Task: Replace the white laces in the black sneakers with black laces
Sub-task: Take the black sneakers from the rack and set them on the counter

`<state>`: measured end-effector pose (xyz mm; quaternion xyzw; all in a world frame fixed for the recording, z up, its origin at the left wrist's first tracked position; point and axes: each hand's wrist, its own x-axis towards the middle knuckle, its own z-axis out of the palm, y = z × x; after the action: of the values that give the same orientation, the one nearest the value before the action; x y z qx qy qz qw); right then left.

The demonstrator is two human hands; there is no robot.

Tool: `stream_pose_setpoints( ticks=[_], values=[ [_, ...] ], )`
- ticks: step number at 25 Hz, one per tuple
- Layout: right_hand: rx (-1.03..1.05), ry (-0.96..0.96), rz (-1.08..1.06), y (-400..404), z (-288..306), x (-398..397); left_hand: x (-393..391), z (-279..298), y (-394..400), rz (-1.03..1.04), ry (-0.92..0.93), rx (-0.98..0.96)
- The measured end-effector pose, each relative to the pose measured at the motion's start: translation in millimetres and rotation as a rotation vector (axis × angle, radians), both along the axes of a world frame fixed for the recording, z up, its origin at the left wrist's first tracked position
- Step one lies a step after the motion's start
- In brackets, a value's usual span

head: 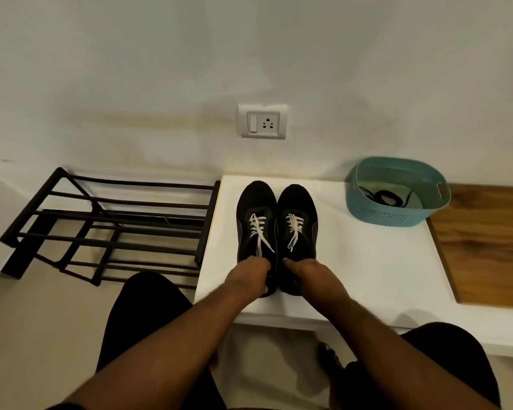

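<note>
Two black sneakers stand side by side on a white table (367,261), toes toward the wall. The left sneaker (255,208) and the right sneaker (298,211) both carry white laces (259,232), loosely threaded with ends hanging toward me. My left hand (249,275) grips the heel end of the left sneaker. My right hand (310,275) grips the heel end of the right one. The black laces (384,198) lie coiled inside a teal basket (391,216) at the table's back right.
A black metal shoe rack (113,229) lies on the floor left of the table. A wooden surface (486,247) adjoins the table on the right. A wall socket (262,122) sits above the sneakers. My knees and bare feet are below the table's front edge.
</note>
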<state>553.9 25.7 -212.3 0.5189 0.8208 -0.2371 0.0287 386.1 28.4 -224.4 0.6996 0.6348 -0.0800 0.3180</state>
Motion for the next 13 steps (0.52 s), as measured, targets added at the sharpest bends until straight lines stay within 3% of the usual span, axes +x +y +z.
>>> stream_pose_setpoints(
  ticks=[4, 8, 10, 13],
  values=[
    [-0.001, 0.037, -0.041, -12.3, 5.9, -7.4, -11.4, 1.8, -0.5, 0.169, -0.240, -0.031],
    [0.007, 0.065, -0.070, -31.4, -10.0, -22.4, -8.8, 0.8, -13.2, 0.680, -0.493, -0.071],
    [0.025, 0.087, -0.088, -39.6, -17.2, -35.0, -8.8, -1.6, -15.6, 0.701, -0.416, -0.043],
    [0.068, 0.202, -0.090, -39.5, -26.4, -34.1, -9.8, -11.0, -4.4, 0.598, -0.123, -0.072]
  ],
)
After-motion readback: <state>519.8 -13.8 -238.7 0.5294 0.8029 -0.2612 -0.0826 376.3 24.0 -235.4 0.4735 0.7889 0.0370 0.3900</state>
